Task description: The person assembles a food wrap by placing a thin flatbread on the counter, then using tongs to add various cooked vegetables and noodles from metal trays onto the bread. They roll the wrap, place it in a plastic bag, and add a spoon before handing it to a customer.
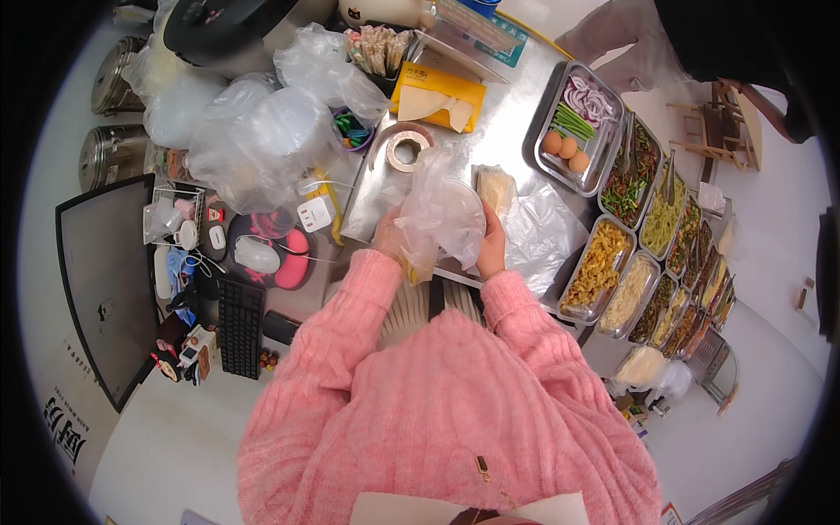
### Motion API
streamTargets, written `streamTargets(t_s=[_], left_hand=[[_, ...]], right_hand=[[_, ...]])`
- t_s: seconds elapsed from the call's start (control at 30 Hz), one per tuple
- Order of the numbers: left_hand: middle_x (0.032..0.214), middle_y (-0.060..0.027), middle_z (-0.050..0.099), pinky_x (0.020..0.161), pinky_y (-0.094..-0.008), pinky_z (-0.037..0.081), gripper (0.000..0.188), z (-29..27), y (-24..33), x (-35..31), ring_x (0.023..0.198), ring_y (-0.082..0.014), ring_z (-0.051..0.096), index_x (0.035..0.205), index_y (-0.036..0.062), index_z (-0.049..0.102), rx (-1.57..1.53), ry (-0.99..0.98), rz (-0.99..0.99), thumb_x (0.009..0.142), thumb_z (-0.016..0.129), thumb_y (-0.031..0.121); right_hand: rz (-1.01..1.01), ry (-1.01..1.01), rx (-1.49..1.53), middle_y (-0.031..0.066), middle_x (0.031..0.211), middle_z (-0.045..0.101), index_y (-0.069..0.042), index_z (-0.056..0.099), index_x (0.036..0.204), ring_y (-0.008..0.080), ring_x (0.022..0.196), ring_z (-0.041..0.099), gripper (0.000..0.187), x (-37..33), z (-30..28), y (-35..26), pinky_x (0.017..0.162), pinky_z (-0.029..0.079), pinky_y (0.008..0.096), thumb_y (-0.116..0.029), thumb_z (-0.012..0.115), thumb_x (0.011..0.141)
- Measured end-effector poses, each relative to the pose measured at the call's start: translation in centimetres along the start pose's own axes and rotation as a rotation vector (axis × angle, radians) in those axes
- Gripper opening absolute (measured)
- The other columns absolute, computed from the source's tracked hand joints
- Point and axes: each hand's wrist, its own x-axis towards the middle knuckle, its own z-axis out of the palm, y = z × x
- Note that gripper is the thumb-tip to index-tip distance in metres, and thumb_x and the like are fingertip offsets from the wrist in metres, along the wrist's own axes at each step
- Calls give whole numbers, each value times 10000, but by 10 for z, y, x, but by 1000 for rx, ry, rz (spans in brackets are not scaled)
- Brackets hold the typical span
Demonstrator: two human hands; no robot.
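Between my hands, over the steel counter, is a round translucent plastic container (461, 213). A clear plastic bag (422, 210) bunches up against its left side. My right hand (493, 240) curls round the container's right edge. My left hand (388, 233) is closed on the bag's left side, its fingers partly hidden behind the film. Just beyond the bag lies a roll of tape (406, 150). Close to my right hand are a pack of thin, pale items in clear wrap (496, 188) and a spread of flat clear bags (544, 236).
Metal trays of chopped food (598, 267) line the right side, with a tray of eggs, greens and onion (573, 131) farther back. A yellow tissue pack (437, 98) and piled plastic bags (262, 131) stand behind. At left are a monitor (109, 271), keyboard (241, 328) and mouse (257, 255). Another person (621, 44) stands far right.
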Motion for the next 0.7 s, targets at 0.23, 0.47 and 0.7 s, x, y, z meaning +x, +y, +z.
streamTargets(t_s=[0.23,0.47,0.7], left_hand=[[1194,-93,694,871,-354,553,454,13,-29,-1,1016,-211,675,1312,13,621,-614,203,-623,1062,561,388],[1165,-56,688,874,-327,543,407,16,86,-19,997,-171,662,1302,29,626,-685,110,-537,1065,567,354],[1154,-88,662,867,-327,514,247,42,159,-10,1005,-210,633,1213,-16,655,-516,-83,-307,1010,573,97]], right_hand=[[118,11,544,106,1319,642,-28,541,1411,222,1167,642,512,6,17,17,988,549,373,-102,685,925],[474,-86,947,116,1306,652,-41,565,1390,270,1119,676,451,-1,8,-51,917,593,429,-340,435,1079],[137,168,403,98,1251,670,-37,583,1352,224,1071,678,366,-25,-59,-110,883,592,378,-214,631,1035]])
